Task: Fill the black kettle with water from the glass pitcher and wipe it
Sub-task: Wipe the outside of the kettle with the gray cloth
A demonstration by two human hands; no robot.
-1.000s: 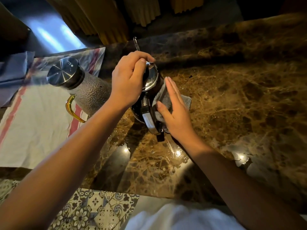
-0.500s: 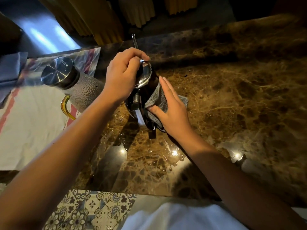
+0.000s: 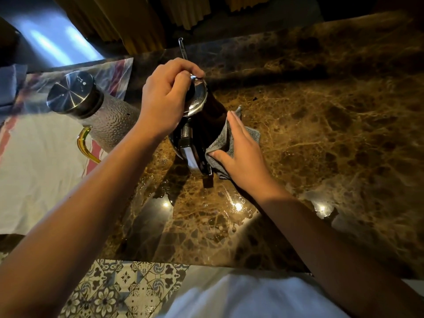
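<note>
The black kettle (image 3: 206, 125) stood on the brown marble countertop (image 3: 332, 138), roughly midway between its near and far edges and toward the left part of the marble surface. The left hand (image 3: 165, 99) was closed over the top of the kettle, fingers curled around the chrome lid (image 3: 197, 95) and its knob. A thin metal rod (image 3: 183, 50) projected upward past the knuckles of that hand toward the far edge of the countertop.

The right hand (image 3: 238, 148) lay with fingers extended and together, pressing a grey cloth (image 3: 220, 143) flat against the right side of the kettle body; the thumb pinned the lower edge of the cloth near the kettle handle (image 3: 190, 154). Part of the cloth protruded beyond the fingers and rested on the marble.

The glass pitcher (image 3: 107, 120), with a dimpled wall, an amber handle (image 3: 86, 145) and a steel lid (image 3: 71, 92), stood to the left of the kettle. It sat on a white towel with red stripes (image 3: 41, 171) that covered the left end of the countertop. Pitcher and kettle were near each other; whether they touched could not be determined, as the left forearm crossed between them.

Water droplets and a wet film (image 3: 229, 205) were visible on the marble between the kettle and the near edge of the countertop. A patterned tile floor (image 3: 124, 288) showed below the near edge.
</note>
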